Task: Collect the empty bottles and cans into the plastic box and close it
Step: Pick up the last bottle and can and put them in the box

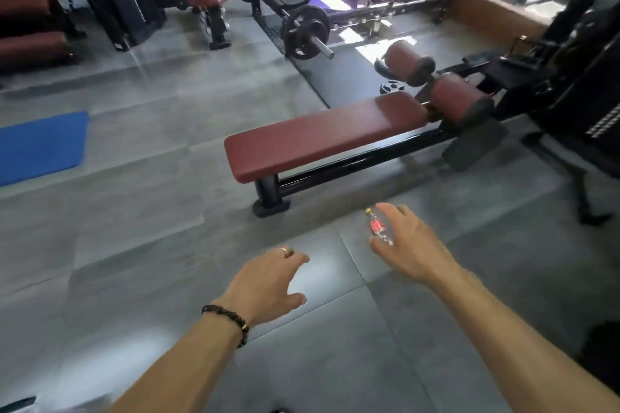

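A small clear plastic bottle [376,225] with a red label and a yellow cap lies on the grey floor just in front of the bench. My right hand [407,246] hovers over it with fingers spread, forefinger past the cap end and thumb by the base; I cannot tell whether it touches the bottle. My left hand [270,280], wearing a ring and a beaded bracelet, is held out lower left of the bottle, fingers apart and holding nothing. No plastic box or cans are in view.
A dark red padded bench [318,136] on a black frame stands right behind the bottle. A loaded barbell [302,32] and other gym machines fill the back and right. A blue mat [40,147] lies on the floor at the left.
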